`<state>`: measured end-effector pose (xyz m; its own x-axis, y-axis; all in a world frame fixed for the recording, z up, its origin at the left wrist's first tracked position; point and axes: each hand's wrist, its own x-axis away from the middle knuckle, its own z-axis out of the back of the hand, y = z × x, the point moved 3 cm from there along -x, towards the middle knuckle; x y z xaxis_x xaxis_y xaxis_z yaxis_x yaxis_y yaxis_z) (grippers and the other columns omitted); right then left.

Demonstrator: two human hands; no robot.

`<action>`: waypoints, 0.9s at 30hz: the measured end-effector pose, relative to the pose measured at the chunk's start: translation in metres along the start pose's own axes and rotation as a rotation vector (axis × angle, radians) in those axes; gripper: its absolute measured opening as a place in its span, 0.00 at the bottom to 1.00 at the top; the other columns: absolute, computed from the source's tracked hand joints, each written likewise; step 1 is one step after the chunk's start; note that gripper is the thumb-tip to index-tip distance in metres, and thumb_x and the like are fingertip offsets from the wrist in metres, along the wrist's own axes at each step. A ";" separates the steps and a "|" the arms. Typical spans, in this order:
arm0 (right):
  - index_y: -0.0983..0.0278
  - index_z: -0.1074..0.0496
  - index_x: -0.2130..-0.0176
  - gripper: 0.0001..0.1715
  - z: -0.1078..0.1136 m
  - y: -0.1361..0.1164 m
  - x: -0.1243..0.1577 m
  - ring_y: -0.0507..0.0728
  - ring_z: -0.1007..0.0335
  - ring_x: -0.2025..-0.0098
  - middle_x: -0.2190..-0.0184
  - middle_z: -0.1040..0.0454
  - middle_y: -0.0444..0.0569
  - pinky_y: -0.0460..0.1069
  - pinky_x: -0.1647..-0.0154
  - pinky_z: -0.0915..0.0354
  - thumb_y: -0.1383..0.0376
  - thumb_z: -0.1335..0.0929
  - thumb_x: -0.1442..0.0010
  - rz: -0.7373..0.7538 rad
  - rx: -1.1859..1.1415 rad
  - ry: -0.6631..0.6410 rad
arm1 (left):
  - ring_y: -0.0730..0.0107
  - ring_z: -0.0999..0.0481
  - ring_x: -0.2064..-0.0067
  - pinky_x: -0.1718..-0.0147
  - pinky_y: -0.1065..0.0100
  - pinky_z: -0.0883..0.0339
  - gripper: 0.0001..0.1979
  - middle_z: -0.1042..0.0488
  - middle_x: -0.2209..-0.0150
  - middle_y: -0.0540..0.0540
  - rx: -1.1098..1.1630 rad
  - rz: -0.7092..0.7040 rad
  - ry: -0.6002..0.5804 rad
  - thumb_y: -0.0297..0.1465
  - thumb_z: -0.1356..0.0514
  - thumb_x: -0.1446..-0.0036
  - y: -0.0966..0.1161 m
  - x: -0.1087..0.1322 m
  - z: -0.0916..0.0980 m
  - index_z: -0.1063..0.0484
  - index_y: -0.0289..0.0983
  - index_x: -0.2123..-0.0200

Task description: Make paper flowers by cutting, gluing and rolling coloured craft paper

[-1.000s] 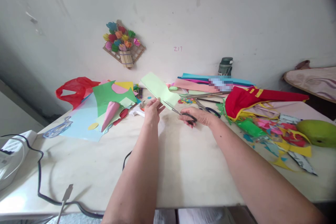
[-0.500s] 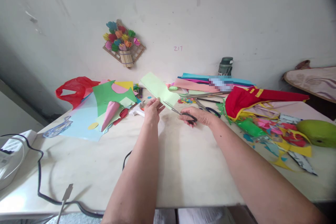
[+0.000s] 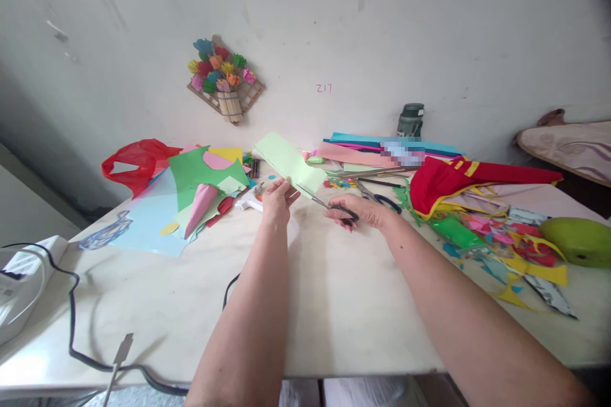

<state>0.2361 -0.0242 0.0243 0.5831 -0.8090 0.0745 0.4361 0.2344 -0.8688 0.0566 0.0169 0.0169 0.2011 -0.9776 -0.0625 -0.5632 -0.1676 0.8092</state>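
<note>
Paper (image 3: 287, 158) mid-frame, long axis upper left to lower right. Left hand (image 3: 277, 199) nearer, fingers pinched on its lower edge. Right hand (image 3: 357, 212): fingers curled round scissors (image 3: 319, 201), blades pointing upper left, at paper's lower edge.

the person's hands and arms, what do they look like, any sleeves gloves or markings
The left hand and right hand wear no gloves. The left forearm and right forearm are bare, without sleeve, watch or bracelet in view. A small dark spot marks the right one near the wrist.
</note>
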 end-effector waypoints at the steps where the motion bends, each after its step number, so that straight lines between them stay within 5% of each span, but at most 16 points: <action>1: 0.64 0.42 0.76 0.22 0.000 0.000 0.000 0.46 0.41 0.85 0.84 0.36 0.40 0.42 0.87 0.49 0.49 0.36 0.50 -0.002 0.000 0.000 | 0.74 0.27 0.76 0.74 0.70 0.32 0.12 0.29 0.78 0.51 0.000 0.001 0.005 0.29 0.35 0.64 0.000 0.000 0.000 0.35 0.34 0.76; 9: 0.65 0.40 0.75 0.20 -0.001 0.001 0.000 0.46 0.40 0.86 0.84 0.35 0.41 0.41 0.88 0.49 0.51 0.34 0.51 -0.026 -0.041 0.000 | 0.74 0.27 0.76 0.73 0.70 0.32 0.10 0.29 0.78 0.51 0.016 -0.002 0.025 0.27 0.36 0.61 -0.001 -0.003 0.003 0.35 0.34 0.75; 16: 0.68 0.34 0.74 0.19 0.009 0.006 0.004 0.48 0.37 0.83 0.81 0.31 0.46 0.42 0.87 0.47 0.53 0.33 0.52 0.062 -0.164 0.014 | 0.80 0.28 0.74 0.66 0.74 0.33 0.04 0.29 0.78 0.52 0.315 0.048 0.216 0.25 0.42 0.50 -0.001 -0.007 0.012 0.35 0.36 0.74; 18: 0.68 0.35 0.77 0.19 0.011 0.008 0.001 0.48 0.39 0.85 0.83 0.32 0.45 0.42 0.87 0.47 0.53 0.33 0.52 0.066 -0.189 0.096 | 0.78 0.27 0.70 0.64 0.73 0.33 0.02 0.27 0.75 0.50 0.377 0.102 0.155 0.25 0.43 0.49 -0.003 -0.005 0.005 0.34 0.36 0.73; 22: 0.64 0.35 0.76 0.17 0.010 0.008 -0.010 0.49 0.39 0.84 0.85 0.35 0.43 0.44 0.84 0.44 0.53 0.31 0.56 0.000 -0.092 0.397 | 0.68 0.26 0.61 0.60 0.65 0.34 0.05 0.26 0.67 0.46 0.364 0.191 -0.155 0.27 0.40 0.53 -0.012 0.004 -0.020 0.31 0.37 0.69; 27: 0.64 0.31 0.71 0.15 -0.002 -0.007 -0.018 0.62 0.32 0.65 0.73 0.28 0.56 0.52 0.67 0.39 0.55 0.32 0.53 -0.111 0.640 0.642 | 0.67 0.27 0.62 0.61 0.64 0.35 0.06 0.26 0.68 0.46 0.285 0.230 -0.279 0.27 0.38 0.57 -0.025 0.015 -0.038 0.32 0.36 0.72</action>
<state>0.2207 -0.0125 0.0283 0.1051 -0.9444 -0.3117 0.8758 0.2364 -0.4209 0.1038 0.0114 0.0177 -0.1568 -0.9838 -0.0866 -0.7737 0.0679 0.6299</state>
